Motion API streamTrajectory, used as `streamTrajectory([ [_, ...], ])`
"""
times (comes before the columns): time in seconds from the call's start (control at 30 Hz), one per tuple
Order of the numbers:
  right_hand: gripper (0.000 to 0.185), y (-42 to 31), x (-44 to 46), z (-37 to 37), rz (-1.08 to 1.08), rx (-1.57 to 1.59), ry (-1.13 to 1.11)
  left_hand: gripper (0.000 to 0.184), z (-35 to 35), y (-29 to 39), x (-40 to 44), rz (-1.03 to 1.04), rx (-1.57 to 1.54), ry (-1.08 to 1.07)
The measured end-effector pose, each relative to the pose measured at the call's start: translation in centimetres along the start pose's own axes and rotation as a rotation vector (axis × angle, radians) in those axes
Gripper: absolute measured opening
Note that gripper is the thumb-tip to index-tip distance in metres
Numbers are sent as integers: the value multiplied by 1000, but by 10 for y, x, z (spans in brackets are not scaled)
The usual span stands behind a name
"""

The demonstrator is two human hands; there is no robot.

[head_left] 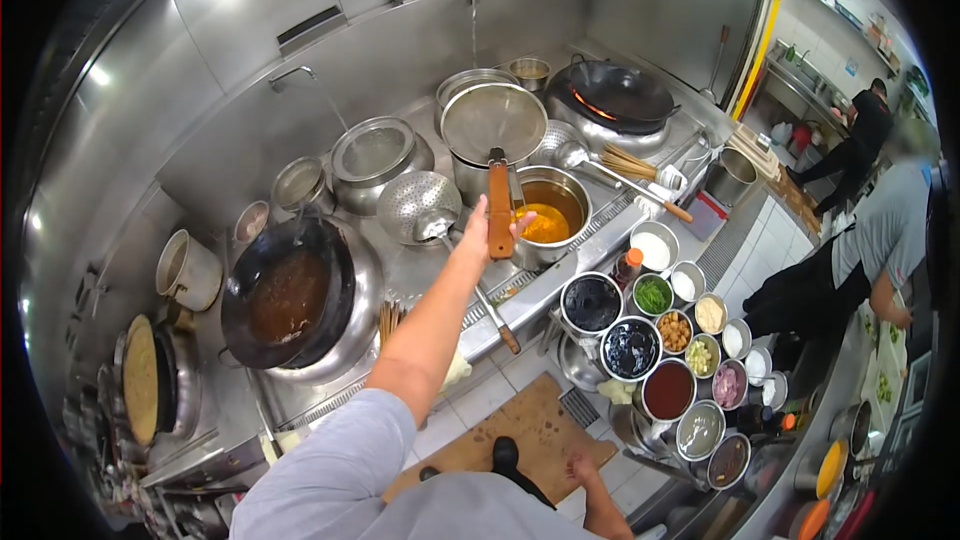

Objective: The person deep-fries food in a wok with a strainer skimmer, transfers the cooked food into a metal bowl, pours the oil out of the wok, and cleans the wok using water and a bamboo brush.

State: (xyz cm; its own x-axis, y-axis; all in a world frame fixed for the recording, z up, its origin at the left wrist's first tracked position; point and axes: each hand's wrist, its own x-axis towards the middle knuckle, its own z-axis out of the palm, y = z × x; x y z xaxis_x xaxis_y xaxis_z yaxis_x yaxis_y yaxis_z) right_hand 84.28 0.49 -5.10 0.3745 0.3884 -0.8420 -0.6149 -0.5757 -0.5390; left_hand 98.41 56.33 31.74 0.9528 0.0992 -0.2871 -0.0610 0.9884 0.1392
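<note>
My left hand (482, 232) is stretched forward, wrapped round the flat wooden handle of a fine-mesh strainer (494, 123). The strainer's round mesh is over a tall metal pot (474, 178) at the back of the range. Just right of the handle stands a pot of orange-yellow oil (548, 223). A perforated skimmer (418, 206) and a ladle (436, 224) with a long handle lie left of my left hand. Low by my side hangs my right hand (580, 466), fingers loosely apart, with nothing visible in it.
A black wok (287, 292) with brown liquid sits at left, another wok (612, 98) at the back right over a flame. Round seasoning tins (669, 389) crowd a stand at right. A co-worker in grey (890, 215) stands beyond at a counter; another person (868, 130) is further back.
</note>
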Motion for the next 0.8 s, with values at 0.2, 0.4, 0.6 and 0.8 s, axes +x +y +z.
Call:
streamTrajectory([
  [0.2, 43, 15, -8, -2, -52, 134, 40, 65, 32, -12, 6, 213, 90, 279],
  [0.4, 47, -9, -39, 5, 33, 81, 109, 35, -3, 34, 66, 23, 153, -55],
  [0.6, 46, -11, -39, -3, -33, 38, 136, 34, 50, -59, 116, 341, -11, 144],
  [0.8, 43, 22, -66, -2, -66, 155, 237, 28, 24, -62, 139, 353, 63, 130],
])
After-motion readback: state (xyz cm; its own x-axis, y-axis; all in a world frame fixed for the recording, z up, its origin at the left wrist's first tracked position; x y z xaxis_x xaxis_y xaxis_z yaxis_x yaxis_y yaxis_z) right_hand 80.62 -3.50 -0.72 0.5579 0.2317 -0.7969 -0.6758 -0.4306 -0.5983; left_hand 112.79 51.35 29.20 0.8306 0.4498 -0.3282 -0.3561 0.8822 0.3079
